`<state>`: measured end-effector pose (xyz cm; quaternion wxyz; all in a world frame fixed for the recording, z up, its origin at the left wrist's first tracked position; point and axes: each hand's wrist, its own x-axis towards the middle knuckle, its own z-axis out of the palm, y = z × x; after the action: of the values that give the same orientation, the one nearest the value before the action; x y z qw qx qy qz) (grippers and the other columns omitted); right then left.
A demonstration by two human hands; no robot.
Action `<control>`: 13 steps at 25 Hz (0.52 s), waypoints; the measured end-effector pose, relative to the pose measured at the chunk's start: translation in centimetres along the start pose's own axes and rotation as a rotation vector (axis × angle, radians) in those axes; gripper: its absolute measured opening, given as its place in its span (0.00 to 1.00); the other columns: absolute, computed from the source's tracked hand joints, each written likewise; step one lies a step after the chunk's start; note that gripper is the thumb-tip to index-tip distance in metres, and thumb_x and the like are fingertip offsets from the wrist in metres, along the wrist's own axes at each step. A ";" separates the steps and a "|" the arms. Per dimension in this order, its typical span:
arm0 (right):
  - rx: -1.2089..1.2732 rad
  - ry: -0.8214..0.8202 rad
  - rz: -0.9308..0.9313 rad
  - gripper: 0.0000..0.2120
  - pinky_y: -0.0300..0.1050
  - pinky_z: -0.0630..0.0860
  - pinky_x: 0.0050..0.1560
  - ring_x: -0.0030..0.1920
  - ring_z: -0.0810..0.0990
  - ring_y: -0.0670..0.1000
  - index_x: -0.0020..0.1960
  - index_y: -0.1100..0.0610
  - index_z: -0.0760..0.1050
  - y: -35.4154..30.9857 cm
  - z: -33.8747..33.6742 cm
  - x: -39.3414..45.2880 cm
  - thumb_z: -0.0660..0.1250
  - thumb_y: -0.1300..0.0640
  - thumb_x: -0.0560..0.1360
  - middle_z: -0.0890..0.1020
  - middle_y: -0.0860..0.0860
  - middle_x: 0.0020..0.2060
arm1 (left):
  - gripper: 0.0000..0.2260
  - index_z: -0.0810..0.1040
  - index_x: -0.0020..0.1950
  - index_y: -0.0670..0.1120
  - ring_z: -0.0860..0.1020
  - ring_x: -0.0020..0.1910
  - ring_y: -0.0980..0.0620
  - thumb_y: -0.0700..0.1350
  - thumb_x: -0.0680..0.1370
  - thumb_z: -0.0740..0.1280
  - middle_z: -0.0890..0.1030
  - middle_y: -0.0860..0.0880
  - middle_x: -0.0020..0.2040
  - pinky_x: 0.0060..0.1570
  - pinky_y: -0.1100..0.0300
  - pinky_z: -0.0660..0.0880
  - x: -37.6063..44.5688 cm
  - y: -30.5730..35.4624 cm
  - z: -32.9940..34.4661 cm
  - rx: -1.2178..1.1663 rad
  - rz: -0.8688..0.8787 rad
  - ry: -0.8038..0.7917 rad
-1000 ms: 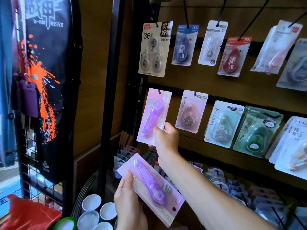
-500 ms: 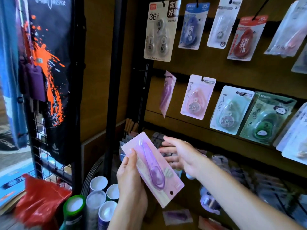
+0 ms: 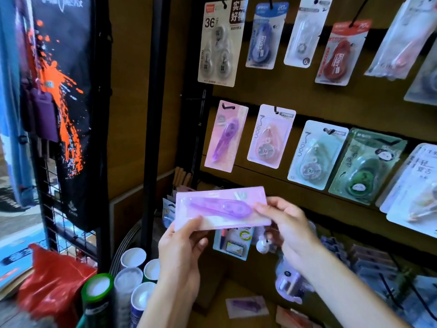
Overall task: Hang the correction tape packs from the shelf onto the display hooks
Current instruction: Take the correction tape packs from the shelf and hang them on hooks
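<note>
A pink pack with a purple correction tape [image 3: 220, 207] lies level between both hands, in front of the lower shelf. My left hand [image 3: 182, 247] pinches its lower left edge from below. My right hand [image 3: 283, 223] pinches its right end. A matching pink pack [image 3: 224, 136] hangs from the leftmost hook [image 3: 227, 106] of the middle row on the brown display board. Another purple pack [image 3: 247, 306] lies flat on the shelf below.
Other tape packs hang in two rows on the board [image 3: 307, 95]. Loose stationery fills the shelf [image 3: 369, 261] at lower right. A black post [image 3: 156, 114] stands left of the board. Round tubes [image 3: 132, 280] and a red bag [image 3: 52, 275] sit at lower left.
My right hand let go of the pack now hanging on the hook, came down and took the right end of the second pack. That pack turned from tilted to level.
</note>
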<state>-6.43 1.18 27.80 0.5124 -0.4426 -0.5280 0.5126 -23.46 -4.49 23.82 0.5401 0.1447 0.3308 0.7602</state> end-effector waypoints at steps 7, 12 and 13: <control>0.328 -0.095 -0.054 0.10 0.39 0.75 0.27 0.32 0.81 0.47 0.51 0.56 0.80 -1.9 1.7 -2.1 0.70 0.54 0.71 0.85 0.51 0.38 | 0.12 0.79 0.53 0.41 0.84 0.36 0.51 0.30 0.72 0.66 0.85 0.44 0.47 0.33 0.63 0.80 -1.6 -1.4 1.8 0.001 -0.093 -0.158; 0.040 -0.053 -0.083 0.07 0.42 0.75 0.34 0.40 0.82 0.53 0.52 0.57 0.80 -1.2 4.1 -2.1 0.71 0.56 0.75 0.86 0.55 0.45 | 0.12 0.78 0.58 0.42 0.84 0.40 0.50 0.34 0.76 0.64 0.85 0.44 0.48 0.38 0.60 0.82 -1.6 -2.2 2.2 0.026 -0.105 -0.110; 0.000 -0.032 -0.120 0.06 0.40 0.75 0.33 0.40 0.83 0.51 0.51 0.56 0.80 -1.8 4.5 -1.4 0.71 0.56 0.75 0.86 0.54 0.44 | 0.12 0.77 0.60 0.43 0.84 0.44 0.48 0.37 0.78 0.62 0.85 0.43 0.50 0.42 0.56 0.82 -1.4 -2.2 2.0 0.019 -0.127 -0.083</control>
<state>-10.74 -0.79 29.66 0.5338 -0.4020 -0.5614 0.4881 -20.21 -4.70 24.07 0.5991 0.1599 0.3236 0.7147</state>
